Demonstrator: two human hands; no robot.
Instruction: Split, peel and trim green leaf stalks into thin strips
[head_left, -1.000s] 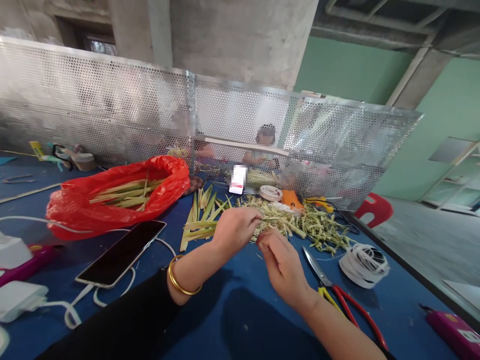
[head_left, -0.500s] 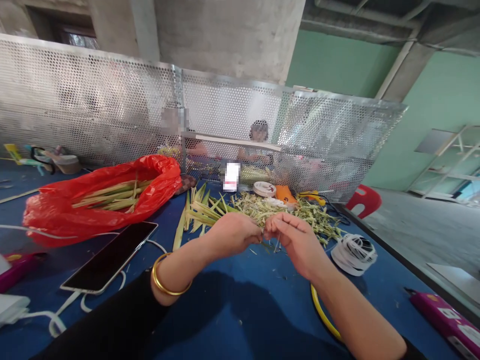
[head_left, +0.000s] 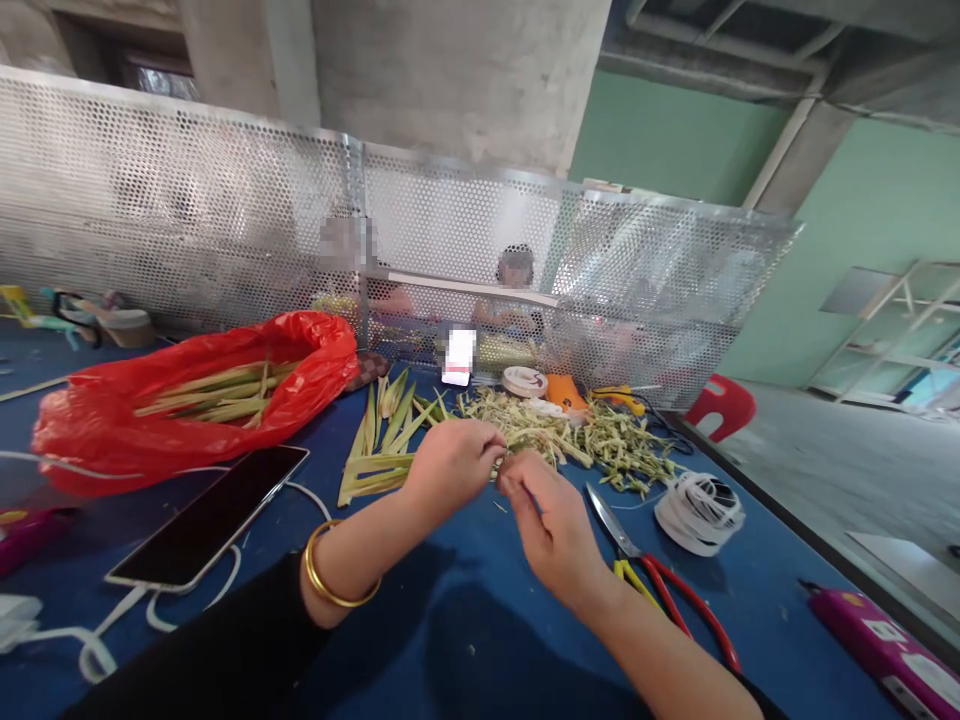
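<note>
My left hand point(head_left: 456, 462), with a gold bangle at the wrist, is closed in a pinch at the centre of the view. My right hand point(head_left: 541, 510) pinches close beside it, fingertips almost meeting. Whatever the fingertips hold is too small to make out. Long green leaf strips point(head_left: 386, 425) lie on the blue table point(head_left: 495, 640) behind my left hand. A pile of shredded dry husk pieces point(head_left: 626, 445) spreads behind my right hand. Red-handled scissors point(head_left: 645, 560) lie open to the right of my right wrist.
A red plastic bag point(head_left: 71, 425) of husks and a black-screened phone point(head_left: 214, 515) with cables are at left. A ribbon roll point(head_left: 700, 512) and purple device point(head_left: 885, 640) are at right. Perforated metal panels point(head_left: 457, 220) stand behind; people sit beyond.
Both hands have shifted slightly left and stay pinched together. The right forearm has moved left, and the red-handled scissors now show beside it. The view has shifted a little.
</note>
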